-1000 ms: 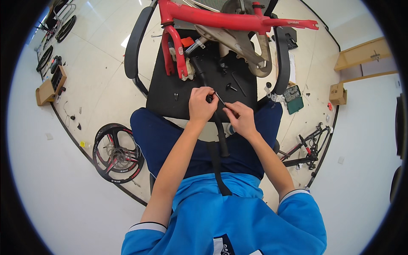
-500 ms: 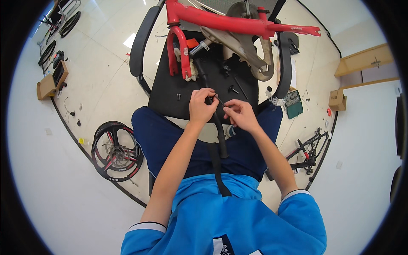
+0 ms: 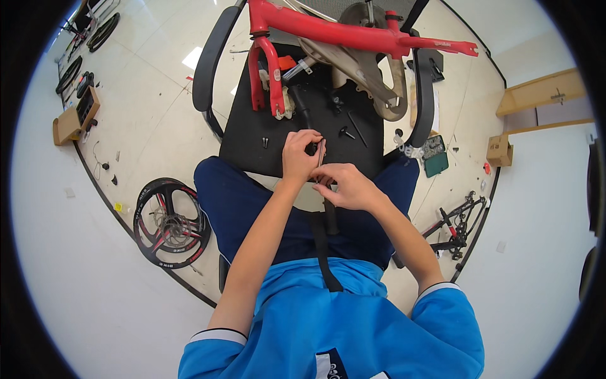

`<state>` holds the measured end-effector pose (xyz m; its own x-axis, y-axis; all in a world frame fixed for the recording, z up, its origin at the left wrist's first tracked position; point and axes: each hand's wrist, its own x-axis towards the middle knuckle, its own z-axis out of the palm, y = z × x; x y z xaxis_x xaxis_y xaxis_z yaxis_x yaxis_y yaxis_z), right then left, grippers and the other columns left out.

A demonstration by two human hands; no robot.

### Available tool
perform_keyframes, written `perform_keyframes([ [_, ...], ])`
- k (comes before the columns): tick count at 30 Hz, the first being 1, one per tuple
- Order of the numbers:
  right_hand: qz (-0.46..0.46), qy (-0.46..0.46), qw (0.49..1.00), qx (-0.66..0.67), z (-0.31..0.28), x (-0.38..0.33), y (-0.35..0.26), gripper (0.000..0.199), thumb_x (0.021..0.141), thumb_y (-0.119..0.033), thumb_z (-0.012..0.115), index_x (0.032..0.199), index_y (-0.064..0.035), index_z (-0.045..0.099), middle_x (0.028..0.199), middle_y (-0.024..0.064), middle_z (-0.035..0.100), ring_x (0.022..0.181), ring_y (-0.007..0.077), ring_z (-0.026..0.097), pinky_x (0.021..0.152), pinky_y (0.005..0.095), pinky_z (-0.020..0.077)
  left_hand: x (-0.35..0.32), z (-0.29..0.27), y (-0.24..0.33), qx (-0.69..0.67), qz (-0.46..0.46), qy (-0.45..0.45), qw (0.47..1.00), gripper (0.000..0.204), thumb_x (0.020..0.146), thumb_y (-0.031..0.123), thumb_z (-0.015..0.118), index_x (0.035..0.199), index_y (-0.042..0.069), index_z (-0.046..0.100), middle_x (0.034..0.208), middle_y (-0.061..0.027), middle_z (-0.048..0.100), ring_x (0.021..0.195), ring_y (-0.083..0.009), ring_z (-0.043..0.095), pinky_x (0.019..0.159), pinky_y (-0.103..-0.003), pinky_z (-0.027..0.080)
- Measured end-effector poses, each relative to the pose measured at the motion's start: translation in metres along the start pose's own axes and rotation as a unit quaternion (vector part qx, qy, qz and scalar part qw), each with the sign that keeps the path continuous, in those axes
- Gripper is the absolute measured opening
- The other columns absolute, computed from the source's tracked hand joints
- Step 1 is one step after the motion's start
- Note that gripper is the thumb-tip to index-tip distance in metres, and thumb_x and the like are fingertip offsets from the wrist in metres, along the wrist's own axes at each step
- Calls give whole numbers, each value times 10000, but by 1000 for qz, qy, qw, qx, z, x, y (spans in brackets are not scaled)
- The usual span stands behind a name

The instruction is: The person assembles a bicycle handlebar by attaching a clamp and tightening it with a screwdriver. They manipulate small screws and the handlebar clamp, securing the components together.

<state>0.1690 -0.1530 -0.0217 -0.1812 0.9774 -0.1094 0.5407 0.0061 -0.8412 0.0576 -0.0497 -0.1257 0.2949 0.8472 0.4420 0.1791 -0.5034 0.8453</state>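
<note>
A black handlebar (image 3: 302,104) lies lengthwise from the chair seat toward my lap, and its near end (image 3: 331,222) rests over my thighs. My left hand (image 3: 301,155) is closed around its middle part. A thin dark tool (image 3: 322,151), like a hex key, stands against the bar beside my left fingertips. My right hand (image 3: 347,184) pinches the near end of this tool, its fingers bent. The fingers hide where the tool meets the bar. Small screws (image 3: 265,143) lie on the seat to the left; a black bolt-like part (image 3: 346,132) and a thin black rod (image 3: 357,129) lie to the right.
A red bicycle frame (image 3: 334,31) with a fork (image 3: 276,76) spans the far side of the black chair (image 3: 243,136), between its armrests. Wheels (image 3: 170,224) lie on the floor at left. A black frame (image 3: 457,227) and a green case (image 3: 436,164) are at right.
My right hand has moved left and slightly nearer me, turning over. The thin tool has swung from a slant to nearly in line with the handlebar. My left hand keeps its hold.
</note>
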Motion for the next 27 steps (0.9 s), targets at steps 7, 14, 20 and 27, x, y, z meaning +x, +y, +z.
perform_keyframes([
  [7, 43, -1, 998, 36, 0, -7, 18, 224, 809, -40, 706, 1019, 35, 693, 854, 136, 724, 764, 217, 734, 755, 328, 580, 3, -4, 6, 23, -16, -12, 1000, 100, 753, 70, 811, 801, 46, 727, 926, -47, 745, 814, -258, 631, 723, -349, 511],
  [14, 60, 17, 992, 112, 11, -14, 46, 202, 830, -24, 711, 1024, 32, 705, 823, 79, 727, 738, 129, 708, 722, 282, 565, 13, -16, 4, 18, -50, -102, 993, 85, 770, 90, 780, 816, 36, 734, 947, -44, 756, 776, -253, 632, 727, -344, 516],
  [20, 137, 99, 971, 170, 11, -14, 45, 240, 957, -87, 665, 1181, -1, 671, 729, 54, 689, 655, 96, 649, 651, 258, 524, 25, -25, 14, 90, -45, -167, 981, 93, 778, 109, 748, 825, 30, 733, 934, -72, 753, 781, -283, 655, 762, -376, 535],
  [27, 108, 164, 973, 125, 17, -9, 46, 418, 983, -116, 641, 1389, -29, 595, 660, 47, 637, 582, 84, 583, 590, 265, 492, 14, -21, 5, 40, -8, -92, 995, 85, 779, 84, 752, 845, 31, 737, 951, -68, 762, 834, -283, 679, 776, -369, 546],
])
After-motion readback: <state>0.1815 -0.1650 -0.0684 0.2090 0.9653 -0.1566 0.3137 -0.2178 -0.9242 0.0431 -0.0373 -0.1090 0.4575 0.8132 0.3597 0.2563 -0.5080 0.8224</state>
